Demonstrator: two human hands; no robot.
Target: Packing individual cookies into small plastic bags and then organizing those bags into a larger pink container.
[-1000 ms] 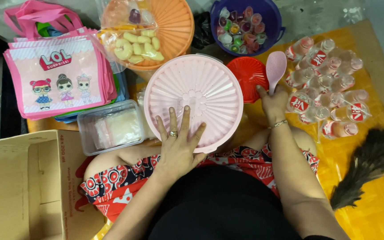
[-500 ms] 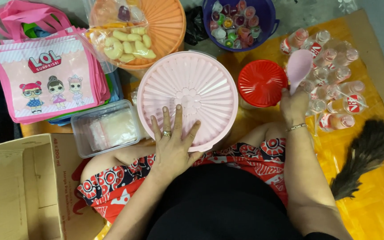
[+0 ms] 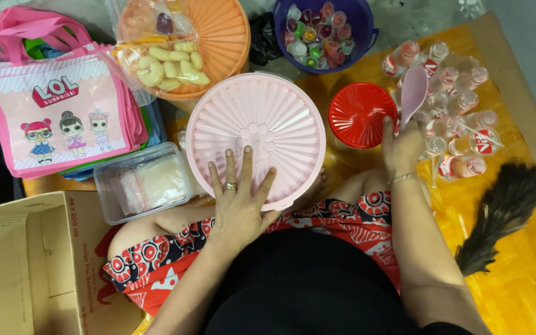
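Crowded yellow mat (image 3: pixel 528 291) | left hand (image 3: pixel 238 205) flat on pink lid (image 3: pixel 255 133) (near edge) | right hand (image 3: pixel 401 149) seemingly gripping pink spoon (image 3: pixel 413 92)

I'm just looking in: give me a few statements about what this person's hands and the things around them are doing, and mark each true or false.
1. The left hand lies flat on the pink lid. True.
2. The right hand holds a pink spoon. True.
3. The red lid lies on top of the pink lid. False: it lies apart, to the right of it.
4. The purple bowl holds small jelly cups. True.
5. The cardboard box is full of bottles. False: the bottles lie on the yellow sheet by the right hand.
6. The feather duster is in the left hand. False: it lies untouched on the sheet.
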